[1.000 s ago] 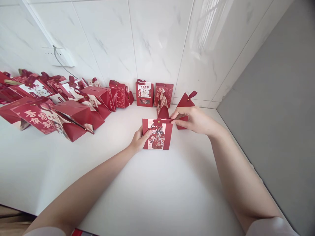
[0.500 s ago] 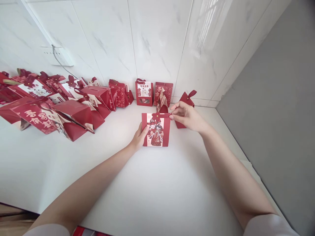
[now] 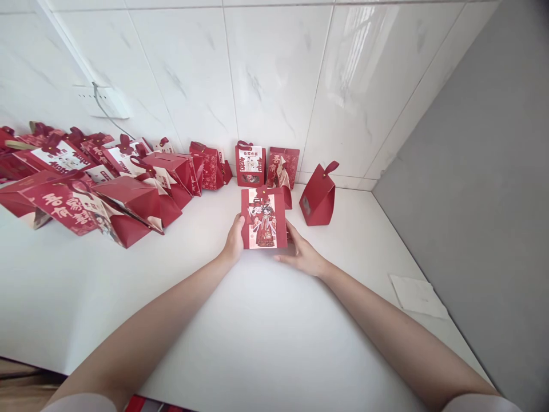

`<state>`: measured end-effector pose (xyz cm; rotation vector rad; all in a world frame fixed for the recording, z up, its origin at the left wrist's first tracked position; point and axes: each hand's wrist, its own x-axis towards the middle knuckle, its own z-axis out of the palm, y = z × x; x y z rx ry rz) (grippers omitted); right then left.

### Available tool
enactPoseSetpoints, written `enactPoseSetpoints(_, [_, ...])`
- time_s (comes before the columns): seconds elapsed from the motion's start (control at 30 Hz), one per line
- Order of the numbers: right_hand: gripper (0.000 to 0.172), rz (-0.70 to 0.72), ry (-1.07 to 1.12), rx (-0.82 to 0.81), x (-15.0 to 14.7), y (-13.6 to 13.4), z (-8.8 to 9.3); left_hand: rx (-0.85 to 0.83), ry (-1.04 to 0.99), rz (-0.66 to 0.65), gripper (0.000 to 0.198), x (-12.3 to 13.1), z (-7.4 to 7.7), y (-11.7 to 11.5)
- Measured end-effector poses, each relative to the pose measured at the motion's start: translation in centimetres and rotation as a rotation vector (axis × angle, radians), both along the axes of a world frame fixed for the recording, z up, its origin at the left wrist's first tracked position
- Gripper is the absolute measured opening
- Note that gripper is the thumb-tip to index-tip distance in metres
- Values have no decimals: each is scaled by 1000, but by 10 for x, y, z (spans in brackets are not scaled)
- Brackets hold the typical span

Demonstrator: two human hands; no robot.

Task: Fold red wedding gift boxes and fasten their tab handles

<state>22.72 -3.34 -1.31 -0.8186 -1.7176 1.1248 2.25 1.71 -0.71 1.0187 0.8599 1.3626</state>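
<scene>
A red gift box (image 3: 263, 220) with a flower on top and a printed figure in traditional dress on its front is upright between my hands. My left hand (image 3: 234, 237) is closed on its left edge, the fingers going out of sight behind it. At the lower right corner, my right hand (image 3: 303, 252) has its fingers behind the box and its thumb near the bottom edge. Just behind stand a small red box with a pale print (image 3: 282, 180) and a patterned red box (image 3: 291, 163). A peaked red box (image 3: 319, 197) with a ribbon loop stands to the right.
Many red gift boxes (image 3: 128, 200) crowd the left of the white table (image 3: 240, 343). A red box with a white label (image 3: 251, 166) stands against the tiled wall (image 3: 274, 74). White paper (image 3: 418, 296) lies by the grey panel (image 3: 484, 189) at right.
My right hand has come down from the box's top right corner to its lower right side. The box has shifted slightly left and up in view, with my left hand still on it.
</scene>
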Motion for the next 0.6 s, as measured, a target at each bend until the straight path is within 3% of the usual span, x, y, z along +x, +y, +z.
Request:
enactPoseSetpoints(0.07, [100,-12,-67,53,3,1,-2,-32,-22,-11,47,1,4,-2])
enactPoseSetpoints(0.23, [88,-144,-107,59,5,2,-7,-48,-55,-38,51,3,6,-5])
enactPoseSetpoints(0.6, [81,-131,-103,10,4,3,-4,-52,-32,-53,48,5,7,-6])
